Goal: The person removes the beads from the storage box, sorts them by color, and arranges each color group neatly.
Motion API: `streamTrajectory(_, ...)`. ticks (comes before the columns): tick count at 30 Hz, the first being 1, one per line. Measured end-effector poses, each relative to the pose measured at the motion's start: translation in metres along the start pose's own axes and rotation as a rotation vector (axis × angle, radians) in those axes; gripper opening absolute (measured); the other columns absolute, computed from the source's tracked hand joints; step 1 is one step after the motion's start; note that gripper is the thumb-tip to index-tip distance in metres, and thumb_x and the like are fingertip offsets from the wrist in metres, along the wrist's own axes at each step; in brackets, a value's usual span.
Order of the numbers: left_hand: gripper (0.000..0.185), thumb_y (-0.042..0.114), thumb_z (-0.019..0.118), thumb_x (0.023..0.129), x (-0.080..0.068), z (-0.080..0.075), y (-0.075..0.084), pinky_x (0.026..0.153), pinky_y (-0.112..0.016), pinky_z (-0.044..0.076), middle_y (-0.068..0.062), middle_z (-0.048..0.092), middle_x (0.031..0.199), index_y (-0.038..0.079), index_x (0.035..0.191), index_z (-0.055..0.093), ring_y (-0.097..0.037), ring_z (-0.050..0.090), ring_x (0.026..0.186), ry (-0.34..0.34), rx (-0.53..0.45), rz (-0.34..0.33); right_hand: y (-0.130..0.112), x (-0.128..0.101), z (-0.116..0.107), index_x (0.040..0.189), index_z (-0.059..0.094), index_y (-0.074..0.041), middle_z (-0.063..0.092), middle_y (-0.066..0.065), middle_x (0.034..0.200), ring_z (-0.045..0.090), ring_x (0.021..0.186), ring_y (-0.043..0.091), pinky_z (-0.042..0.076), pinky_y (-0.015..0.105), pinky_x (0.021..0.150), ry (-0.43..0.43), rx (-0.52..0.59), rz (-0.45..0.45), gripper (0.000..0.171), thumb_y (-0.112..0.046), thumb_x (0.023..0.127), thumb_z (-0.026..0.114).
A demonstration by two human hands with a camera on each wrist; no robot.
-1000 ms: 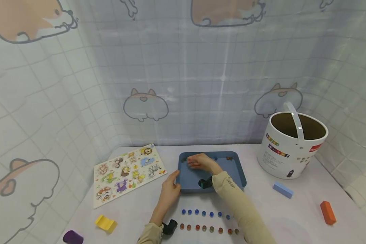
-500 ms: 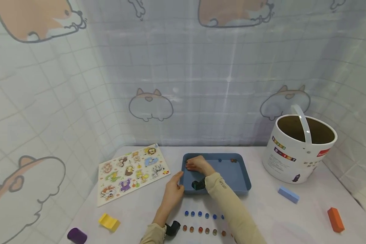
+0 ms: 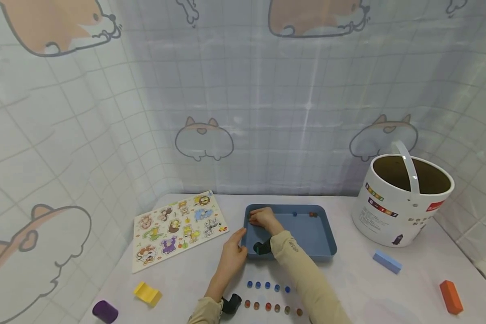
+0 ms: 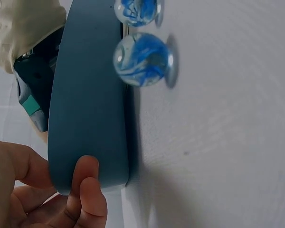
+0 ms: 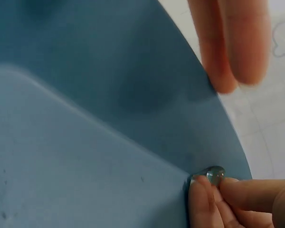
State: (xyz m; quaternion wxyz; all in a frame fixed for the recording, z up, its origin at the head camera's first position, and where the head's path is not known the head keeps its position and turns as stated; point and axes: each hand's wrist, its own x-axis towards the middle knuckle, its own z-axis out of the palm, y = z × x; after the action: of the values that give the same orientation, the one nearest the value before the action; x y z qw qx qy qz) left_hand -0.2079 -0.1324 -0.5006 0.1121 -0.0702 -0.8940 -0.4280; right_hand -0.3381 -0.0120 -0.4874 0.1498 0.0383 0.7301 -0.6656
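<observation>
A blue tray (image 3: 308, 238) stands on the table. At its near left side my left hand (image 3: 231, 254) holds the wall; in the left wrist view the fingers (image 4: 88, 175) curl over the tray's edge (image 4: 85, 109). My right hand (image 3: 264, 218) reaches inside to the far left corner. There, in the right wrist view, thumb and fingers pinch a clear greenish glass marble (image 5: 216, 175) against the corner. Inside the tray at the back lie a blue marble (image 3: 294, 214) and some brownish marbles (image 3: 313, 214). In front are rows of blue marbles (image 3: 267, 285) and reddish-brown marbles (image 3: 268, 307), partly hidden by the right sleeve.
An animal puzzle board (image 3: 178, 229) lies left of the tray. Nearer are a yellow block (image 3: 147, 294) and a purple cylinder (image 3: 105, 311). On the right stand a white bucket (image 3: 401, 202), a blue block (image 3: 387, 262) and an orange block (image 3: 451, 297).
My right hand has moved toward the tray's far left corner, and its fingers have closed on a marble. The left hand stays on the tray. The head view has turned slightly left.
</observation>
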Motion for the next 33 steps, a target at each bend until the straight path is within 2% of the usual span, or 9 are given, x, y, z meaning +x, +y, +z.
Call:
streamTrajectory(5, 0.056, -0.007, 0.052, 0.080, 0.000, 0.000, 0.001, 0.049, -0.017, 0.037, -0.025, 0.049, 0.142, -0.006, 0.136, 0.050, 0.001, 0.033, 0.049, -0.003, 0.000, 0.001, -0.001, -0.006, 0.000, 0.109, 0.070, 0.006, 0.072, 0.022, 0.106, 0.073, 0.087, 0.023, 0.058, 0.030, 0.075, 0.005, -0.131, -0.051, 0.028, 0.004, 0.081, 0.068)
streamTrajectory(12, 0.056, -0.007, 0.051, 0.079, 0.000, 0.000, 0.002, 0.049, -0.016, 0.036, -0.025, 0.050, 0.141, -0.007, 0.135, 0.051, 0.002, 0.032, 0.048, 0.000, -0.003, 0.017, -0.001, -0.007, -0.003, 0.106, 0.072, 0.004, 0.074, 0.019, 0.098, 0.073, 0.079, 0.019, 0.058, 0.029, 0.073, -0.030, -0.221, -0.076, 0.025, -0.001, 0.082, 0.070)
streamTrajectory(19, 0.055, -0.008, 0.051, 0.078, -0.001, 0.001, 0.002, 0.049, -0.016, 0.036, -0.027, 0.052, 0.138, -0.009, 0.133, 0.052, 0.002, 0.031, 0.049, 0.018, -0.005, 0.031, -0.002, -0.008, -0.011, 0.111, 0.068, 0.010, 0.071, 0.024, 0.103, 0.073, 0.085, 0.023, 0.059, 0.031, 0.075, -0.156, -0.186, -0.061, 0.027, 0.001, 0.086, 0.066)
streamTrajectory(23, 0.056, -0.008, 0.052, 0.078, -0.002, 0.000, 0.003, 0.048, -0.015, 0.036, -0.026, 0.052, 0.139, -0.008, 0.133, 0.052, 0.002, 0.033, 0.048, 0.019, -0.012, 0.017, -0.007, -0.010, -0.026, 0.117, 0.065, 0.010, 0.068, 0.024, 0.114, 0.071, 0.095, 0.025, 0.058, 0.031, 0.080, -0.250, -0.181, -0.070, 0.029, -0.002, 0.090, 0.062)
streamTrajectory(26, 0.056, -0.007, 0.052, 0.077, -0.002, 0.000, 0.003, 0.049, -0.016, 0.037, -0.024, 0.053, 0.139, -0.008, 0.133, 0.052, 0.001, 0.033, 0.049, 0.032, 0.004, 0.004, -0.014, -0.012, -0.045, 0.125, 0.060, 0.008, 0.064, 0.024, 0.124, 0.066, 0.108, 0.032, 0.055, 0.036, 0.090, -0.323, -0.181, -0.098, 0.034, -0.007, 0.094, 0.058)
streamTrajectory(30, 0.056, -0.007, 0.053, 0.077, -0.001, 0.000, 0.004, 0.050, -0.016, 0.037, -0.023, 0.054, 0.138, -0.008, 0.132, 0.053, 0.000, 0.033, 0.051, 0.045, 0.020, 0.003, -0.023, -0.019, -0.073, 0.135, 0.049, 0.009, 0.056, 0.027, 0.133, 0.052, 0.125, 0.041, 0.044, 0.046, 0.105, -0.404, -0.123, -0.149, 0.043, -0.011, 0.098, 0.052)
streamTrajectory(33, 0.056, -0.007, 0.052, 0.077, -0.001, 0.000, 0.005, 0.050, -0.016, 0.037, -0.024, 0.053, 0.139, -0.008, 0.133, 0.053, 0.000, 0.034, 0.051, 0.034, 0.013, -0.003, -0.025, -0.028, -0.094, 0.140, 0.043, 0.009, 0.051, 0.025, 0.139, 0.046, 0.131, 0.042, 0.036, 0.051, 0.111, -0.427, -0.078, -0.180, 0.047, -0.013, 0.099, 0.050)
